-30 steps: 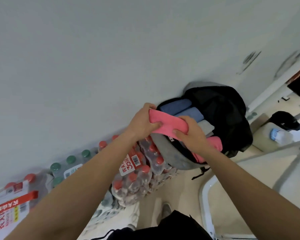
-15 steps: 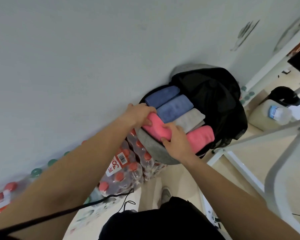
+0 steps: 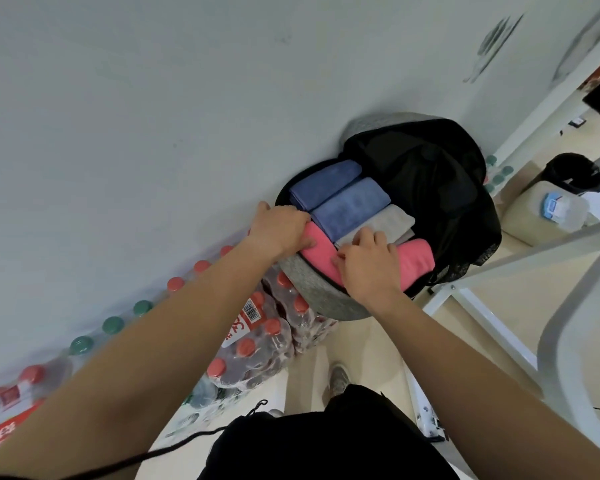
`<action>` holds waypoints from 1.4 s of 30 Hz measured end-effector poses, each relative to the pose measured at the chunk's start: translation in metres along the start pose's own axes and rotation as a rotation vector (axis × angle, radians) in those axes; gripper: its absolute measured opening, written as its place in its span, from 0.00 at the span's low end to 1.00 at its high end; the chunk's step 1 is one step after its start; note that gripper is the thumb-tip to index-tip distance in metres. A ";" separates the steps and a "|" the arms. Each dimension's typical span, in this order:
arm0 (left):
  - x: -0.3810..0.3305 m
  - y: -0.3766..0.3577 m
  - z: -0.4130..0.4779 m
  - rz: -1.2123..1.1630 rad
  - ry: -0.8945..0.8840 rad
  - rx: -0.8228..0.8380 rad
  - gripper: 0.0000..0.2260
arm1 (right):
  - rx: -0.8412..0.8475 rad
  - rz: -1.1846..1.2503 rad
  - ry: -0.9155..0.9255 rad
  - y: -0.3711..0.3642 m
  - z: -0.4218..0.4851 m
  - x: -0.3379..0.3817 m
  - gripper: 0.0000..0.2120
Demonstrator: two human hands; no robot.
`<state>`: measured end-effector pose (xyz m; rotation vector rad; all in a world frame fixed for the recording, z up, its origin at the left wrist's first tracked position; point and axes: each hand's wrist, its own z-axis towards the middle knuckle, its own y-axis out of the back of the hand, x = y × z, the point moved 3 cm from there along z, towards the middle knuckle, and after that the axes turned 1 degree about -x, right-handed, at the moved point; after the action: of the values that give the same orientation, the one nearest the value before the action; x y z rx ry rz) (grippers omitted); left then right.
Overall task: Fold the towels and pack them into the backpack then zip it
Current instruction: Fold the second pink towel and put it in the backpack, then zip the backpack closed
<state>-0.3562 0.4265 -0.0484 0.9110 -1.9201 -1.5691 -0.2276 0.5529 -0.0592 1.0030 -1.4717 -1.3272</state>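
A grey backpack [image 3: 321, 292] with a black lining lies unzipped on packs of bottled water, against the wall. Folded towels sit side by side inside: two blue towels [image 3: 347, 204], a grey towel [image 3: 387, 220], a pink towel [image 3: 416, 259] at the right, and another pink towel [image 3: 321, 251] at the near edge. My left hand [image 3: 279, 228] grips the left end of this near pink towel. My right hand [image 3: 369, 263] presses on its right part, fingers bent over it and touching the grey towel.
Shrink-wrapped packs of water bottles [image 3: 253, 344] with red and green caps line the wall at the left. A white metal frame [image 3: 499, 327] stands at the right. A large water jug [image 3: 548, 213] and a black bin [image 3: 575, 173] stand beyond it.
Both hands have lowered the pink towel from above the bag into its near edge. The right hand has slid further onto it.
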 end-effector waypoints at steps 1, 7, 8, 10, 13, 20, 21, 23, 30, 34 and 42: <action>-0.001 0.000 -0.002 0.032 -0.007 -0.025 0.15 | -0.008 0.010 -0.014 -0.001 0.003 -0.003 0.15; -0.007 -0.002 -0.011 0.080 0.066 -0.176 0.16 | 0.021 0.175 -0.029 -0.006 0.010 -0.015 0.36; -0.007 -0.003 -0.013 0.069 0.090 -0.201 0.18 | 0.054 0.179 0.002 -0.008 0.011 -0.016 0.39; -0.010 -0.003 -0.015 0.013 0.096 -0.263 0.23 | 0.111 0.166 0.083 -0.014 0.014 -0.018 0.41; -0.016 -0.003 -0.012 -0.059 -0.029 -0.214 0.30 | 0.176 0.118 0.163 -0.023 0.021 -0.025 0.41; -0.017 -0.036 -0.001 0.154 -0.099 0.197 0.32 | 0.235 0.060 0.215 -0.046 0.030 -0.034 0.41; -0.017 -0.040 0.000 0.157 -0.084 0.209 0.32 | 0.224 0.058 0.220 -0.049 0.030 -0.034 0.41; -0.018 -0.047 0.001 0.155 -0.064 0.207 0.32 | 0.204 0.061 0.228 -0.053 0.032 -0.034 0.40; -0.024 -0.049 0.000 0.195 -0.045 0.194 0.31 | 0.230 0.049 0.222 -0.055 0.033 -0.035 0.41; -0.033 -0.022 -0.002 0.206 -0.052 0.100 0.33 | 0.255 0.109 0.239 -0.028 0.033 -0.040 0.44; -0.086 0.066 0.055 0.024 -0.178 -0.325 0.19 | -0.080 0.171 -0.022 0.050 0.046 -0.149 0.30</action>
<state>-0.3523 0.5346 0.0076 0.6265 -1.7092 -1.9302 -0.2303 0.7129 -0.0251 0.7952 -1.4745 -1.2673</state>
